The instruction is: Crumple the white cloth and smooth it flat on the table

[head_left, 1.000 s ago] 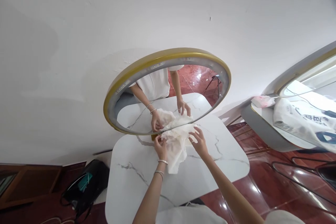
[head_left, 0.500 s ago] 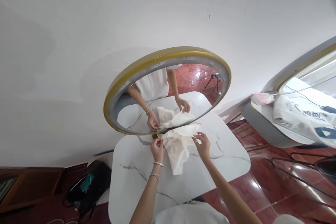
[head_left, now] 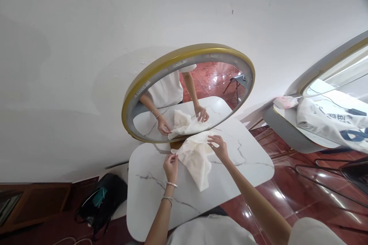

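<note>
A crumpled white cloth lies on the marble-patterned white table, partly beneath the lower rim of an oval gold-framed mirror. My left hand, with two bracelets on its wrist, pinches the cloth's left corner between thumb and fingertips. At the cloth's upper right, my right hand has bent fingers and thumb gripping its edge. A brownish piece shows under the mirror by the cloth. The mirror reflects both hands and the cloth.
On the left, a black bag with something teal on it sits beside the table. To the right, a second table holds a printed white bag and a pinkish-white packet. A dark chair stands at the far right.
The cloth's lower part has shifted right. My right hand has moved a little up and left along the edge. My left hand still pinches the left corner, slightly lower. The view has shifted slightly.
</note>
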`<state>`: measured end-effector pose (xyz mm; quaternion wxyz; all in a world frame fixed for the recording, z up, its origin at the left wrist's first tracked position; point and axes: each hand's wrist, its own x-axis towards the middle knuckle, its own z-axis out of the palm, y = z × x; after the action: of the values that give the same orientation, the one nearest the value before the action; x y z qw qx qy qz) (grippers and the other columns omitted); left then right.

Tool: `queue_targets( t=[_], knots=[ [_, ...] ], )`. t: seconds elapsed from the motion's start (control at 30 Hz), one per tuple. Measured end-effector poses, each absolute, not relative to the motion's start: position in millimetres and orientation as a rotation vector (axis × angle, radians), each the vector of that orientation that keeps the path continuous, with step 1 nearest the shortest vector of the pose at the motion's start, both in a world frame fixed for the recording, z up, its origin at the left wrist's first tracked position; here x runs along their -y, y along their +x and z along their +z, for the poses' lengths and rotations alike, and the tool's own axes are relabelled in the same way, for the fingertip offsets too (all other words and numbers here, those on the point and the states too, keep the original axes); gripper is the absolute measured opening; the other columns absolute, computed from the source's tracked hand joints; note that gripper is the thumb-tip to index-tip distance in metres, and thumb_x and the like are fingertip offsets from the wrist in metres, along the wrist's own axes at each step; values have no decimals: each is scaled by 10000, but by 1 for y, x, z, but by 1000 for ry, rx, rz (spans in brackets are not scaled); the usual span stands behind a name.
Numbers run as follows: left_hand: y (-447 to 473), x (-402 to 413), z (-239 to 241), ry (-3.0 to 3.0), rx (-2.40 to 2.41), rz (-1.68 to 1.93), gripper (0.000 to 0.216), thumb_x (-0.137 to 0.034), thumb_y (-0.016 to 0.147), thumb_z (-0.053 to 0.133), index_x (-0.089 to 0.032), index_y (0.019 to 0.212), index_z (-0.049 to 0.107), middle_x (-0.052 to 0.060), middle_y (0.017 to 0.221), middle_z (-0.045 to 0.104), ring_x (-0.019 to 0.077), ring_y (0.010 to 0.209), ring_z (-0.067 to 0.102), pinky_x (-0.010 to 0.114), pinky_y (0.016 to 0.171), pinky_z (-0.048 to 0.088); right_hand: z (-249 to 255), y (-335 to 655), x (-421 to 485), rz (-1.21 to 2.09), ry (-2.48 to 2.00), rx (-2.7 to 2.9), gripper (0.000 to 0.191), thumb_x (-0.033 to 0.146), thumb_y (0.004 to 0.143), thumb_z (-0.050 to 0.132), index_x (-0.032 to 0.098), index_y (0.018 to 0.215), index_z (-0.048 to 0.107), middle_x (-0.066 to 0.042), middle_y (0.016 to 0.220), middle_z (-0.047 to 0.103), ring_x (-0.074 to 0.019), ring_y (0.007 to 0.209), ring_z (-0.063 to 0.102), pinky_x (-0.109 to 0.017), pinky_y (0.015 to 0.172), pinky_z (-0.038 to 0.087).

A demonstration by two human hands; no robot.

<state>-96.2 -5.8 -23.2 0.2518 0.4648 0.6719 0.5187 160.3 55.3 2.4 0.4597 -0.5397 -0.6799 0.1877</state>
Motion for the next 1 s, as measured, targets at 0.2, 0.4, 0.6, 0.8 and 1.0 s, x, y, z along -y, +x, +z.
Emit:
queue_targets(
  t=[0.2,0.4,0.6,0.8,1.0],
  knots=[
    [-100,1,-23,1289,-1807,1406,327,-493,785,572,-186,725,666,70,788,659,172,676,614,298,607,534,10,160,-74,437,-1336,1727,236,455,820,597,267,727,705,-70,1142,654,-259,987,551,-472,836,502],
    [-102,1,-23,1314,-1788,1401,317,-480,796,566,-185,765,675,75,801,666,173,679,614,302,614,531,14,160,-80,536,-1423,1622,331,548,779,602,255,647,682,-84,934,704,-255,915,601,-439,777,507],
    [-105,-1,-28,1357,-1775,1374,335,-487,812,549,-177,794,673,80,809,662,175,683,619,302,610,532,16,158,-81,632,-1492,1533,362,594,715,626,240,681,699,-75,833,727,-247,827,657,-338,592,489],
    [-124,-9,-26,1507,-1716,1256,254,-441,793,586,-203,764,670,48,745,634,177,697,604,323,691,526,29,168,-83,693,-1544,1461,375,590,667,667,220,706,706,-68,810,731,-237,790,656,-344,651,495],
    [-148,-17,-20,1629,-1635,1120,233,-422,771,608,-219,659,623,46,769,598,190,761,614,316,679,535,43,183,-80,758,-1525,1454,422,622,712,618,209,723,704,-74,835,732,-237,781,654,-362,720,504]
  ],
)
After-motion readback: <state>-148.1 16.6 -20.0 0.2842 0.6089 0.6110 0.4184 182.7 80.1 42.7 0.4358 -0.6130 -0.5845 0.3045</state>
